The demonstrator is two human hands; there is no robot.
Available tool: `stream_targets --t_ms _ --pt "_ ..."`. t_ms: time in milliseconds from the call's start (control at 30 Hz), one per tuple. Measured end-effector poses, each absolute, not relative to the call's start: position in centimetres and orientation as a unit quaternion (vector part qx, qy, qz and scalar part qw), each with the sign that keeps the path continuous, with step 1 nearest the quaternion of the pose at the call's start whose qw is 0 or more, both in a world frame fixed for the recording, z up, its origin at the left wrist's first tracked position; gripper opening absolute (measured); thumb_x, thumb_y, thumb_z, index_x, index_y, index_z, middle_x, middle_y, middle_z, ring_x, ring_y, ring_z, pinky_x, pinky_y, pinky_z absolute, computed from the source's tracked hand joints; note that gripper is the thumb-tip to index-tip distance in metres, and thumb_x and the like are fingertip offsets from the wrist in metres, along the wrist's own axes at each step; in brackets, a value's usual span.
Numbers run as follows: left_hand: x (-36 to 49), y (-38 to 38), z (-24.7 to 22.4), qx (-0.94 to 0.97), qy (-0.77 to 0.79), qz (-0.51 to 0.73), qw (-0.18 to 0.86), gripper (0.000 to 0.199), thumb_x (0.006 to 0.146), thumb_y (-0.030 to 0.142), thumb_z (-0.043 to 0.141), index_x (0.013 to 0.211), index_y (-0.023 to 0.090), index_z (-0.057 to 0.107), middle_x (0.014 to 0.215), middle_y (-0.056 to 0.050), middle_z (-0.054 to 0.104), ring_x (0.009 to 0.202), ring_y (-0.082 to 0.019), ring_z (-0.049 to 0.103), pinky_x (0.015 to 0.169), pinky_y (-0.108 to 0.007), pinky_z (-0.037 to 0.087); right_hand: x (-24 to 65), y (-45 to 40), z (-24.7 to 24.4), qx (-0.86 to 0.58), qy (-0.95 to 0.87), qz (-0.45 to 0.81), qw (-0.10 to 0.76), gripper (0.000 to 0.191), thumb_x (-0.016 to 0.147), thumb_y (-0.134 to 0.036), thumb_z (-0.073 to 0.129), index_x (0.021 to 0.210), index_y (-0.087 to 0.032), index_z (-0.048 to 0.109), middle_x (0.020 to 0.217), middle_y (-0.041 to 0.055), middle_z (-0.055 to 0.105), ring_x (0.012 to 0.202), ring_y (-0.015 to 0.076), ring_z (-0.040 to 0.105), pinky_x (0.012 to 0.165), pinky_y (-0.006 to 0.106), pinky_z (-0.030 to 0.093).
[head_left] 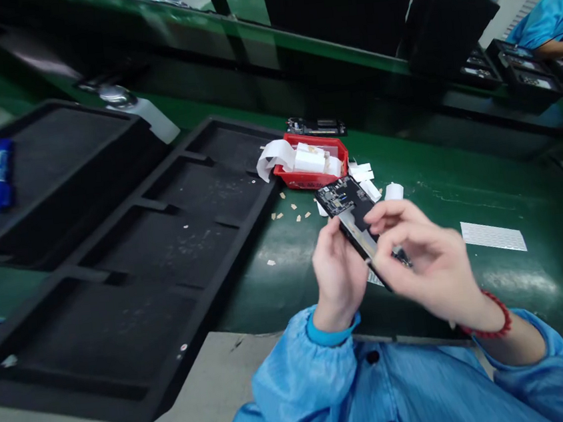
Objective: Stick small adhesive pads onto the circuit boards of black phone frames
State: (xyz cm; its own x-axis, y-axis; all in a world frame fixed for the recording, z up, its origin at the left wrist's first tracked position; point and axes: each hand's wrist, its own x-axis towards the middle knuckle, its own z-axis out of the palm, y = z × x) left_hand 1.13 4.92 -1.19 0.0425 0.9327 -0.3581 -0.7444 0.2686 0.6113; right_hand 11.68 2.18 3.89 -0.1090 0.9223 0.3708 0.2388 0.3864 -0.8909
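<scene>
Device (345,194), flat and black with exposed circuitry, is held above the table (442,204), tilted, its far end just short of a red bin (303,180). Bin contains white paper pieces (310,159); a curled white strip (274,154) hangs over its left side. Second circuit assembly (315,127) lies just behind the bin. Tan scraps (298,218) are scattered in front of it. To the left: compartmented black tray (185,248); beyond that, a black case (53,148) bearing a blue marker (0,175).

Left hand (338,272): palm up, grip closed about the device's near-left side, thumb on the edge, fingers mostly hidden beneath. Right hand (420,257): over the device's near end, thumb and forefinger almost together; cannot tell whether this grip has hold of anything.

Tray's right edge bounds the left side. Table's front edge runs just before the body. Green surface extends rightward, carrying a white sheet (494,235).
</scene>
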Motion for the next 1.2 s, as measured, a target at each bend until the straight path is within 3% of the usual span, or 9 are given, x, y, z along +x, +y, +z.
stream_targets --t_ms 133,233,300,400,500,633,733,933,1200 --pt "0.3 3.5 -0.4 0.125 0.341 0.509 0.78 0.035 0.092 0.049 0.057 0.091 0.018 0.074 0.097 -0.009 0.077 0.116 -0.032 0.07 0.104 -0.047 0.056 13.4 4.3 4.1 -0.466 -0.612 0.399 0.499 0.015 0.085 -0.02 0.071 0.071 -0.018 0.067 0.09 0.0054 0.069 0.084 0.0146 0.066 0.077 0.026 0.059" --pt "0.3 2.1 -0.1 0.168 0.36 0.504 0.767 0.045 0.092 0.061 0.056 0.086 0.02 0.076 0.091 -0.008 0.078 0.116 -0.034 0.069 0.099 -0.048 0.059 13.5 4.6 4.4 -0.462 -0.607 0.445 0.469 0.015 0.086 -0.023 0.071 0.073 -0.018 0.065 0.077 0.0016 0.066 0.071 0.0118 0.063 0.065 0.022 0.056" --pt "0.3 1.6 0.2 0.209 0.351 0.522 0.749 0.046 0.094 0.057 0.051 0.087 0.02 0.077 0.091 -0.008 0.077 0.118 -0.035 0.068 0.098 -0.049 0.06 13.2 4.2 4.7 -0.461 -0.614 0.457 0.449 0.014 0.086 -0.019 0.07 0.074 -0.018 0.063 0.076 0.0004 0.065 0.068 0.0106 0.061 0.062 0.021 0.054" --pt "-0.2 1.3 0.5 0.255 0.31 0.538 0.741 0.039 0.09 0.044 0.049 0.1 0.02 0.079 0.099 -0.009 0.077 0.121 -0.036 0.067 0.097 -0.052 0.061 12.8 3.3 5.3 -0.437 -0.636 0.464 0.435 0.014 0.083 -0.01 0.069 0.073 -0.018 0.063 0.084 0.0013 0.067 0.077 0.0114 0.064 0.071 0.023 0.055" --pt "-0.9 0.9 0.5 0.274 0.283 0.525 0.754 0.046 0.084 0.04 0.049 0.117 0.021 0.075 0.112 -0.009 0.076 0.127 -0.036 0.064 0.101 -0.052 0.059 12.8 2.8 5.7 -0.418 -0.648 0.467 0.433 0.016 0.079 -0.007 0.073 0.071 -0.018 0.064 0.093 0.003 0.067 0.086 0.0133 0.066 0.083 0.027 0.056" --pt "-0.9 -0.1 0.8 0.301 0.285 0.518 0.749 0.055 0.082 0.036 0.049 0.134 0.025 0.066 0.138 -0.003 0.067 0.145 -0.032 0.049 0.12 -0.048 0.045 12.6 2.7 5.5 -0.408 -0.631 0.481 0.453 0.016 0.076 -0.006 0.073 0.07 -0.018 0.065 0.093 0.0022 0.065 0.087 0.0128 0.066 0.083 0.027 0.056" --pt "-0.4 -0.8 1.8 0.292 0.315 0.535 0.728 0.057 0.086 0.032 0.047 0.141 0.027 0.06 0.151 0.002 0.058 0.149 -0.029 0.044 0.124 -0.044 0.039 12.4 2.8 5.1 -0.399 -0.617 0.491 0.468 0.017 0.076 -0.005 0.073 0.07 -0.018 0.065 0.091 0.0021 0.065 0.086 0.0127 0.065 0.082 0.026 0.057" --pt "-0.4 -0.6 3.1 0.268 0.32 0.514 0.749 0.063 0.088 0.037 0.053 0.15 0.024 0.051 0.158 0.003 0.051 0.153 -0.029 0.035 0.13 -0.047 0.026 12.2 2.9 4.9 -0.383 -0.592 0.506 0.496 0.019 0.072 0.0 0.073 0.067 -0.016 0.065 0.089 0.0018 0.064 0.084 0.0093 0.064 0.081 0.02 0.056" --pt "-0.6 -0.2 2.5 0.259 0.305 0.504 0.765 0.069 0.09 0.045 0.058 0.154 0.023 0.046 0.16 0.0 0.048 0.154 -0.033 0.032 0.129 -0.046 0.028 12.1 2.7 4.8 -0.385 -0.585 0.507 0.503 0.019 0.072 0.001 0.072 0.068 -0.017 0.066 0.089 0.0021 0.064 0.085 0.0091 0.065 0.082 0.019 0.056"
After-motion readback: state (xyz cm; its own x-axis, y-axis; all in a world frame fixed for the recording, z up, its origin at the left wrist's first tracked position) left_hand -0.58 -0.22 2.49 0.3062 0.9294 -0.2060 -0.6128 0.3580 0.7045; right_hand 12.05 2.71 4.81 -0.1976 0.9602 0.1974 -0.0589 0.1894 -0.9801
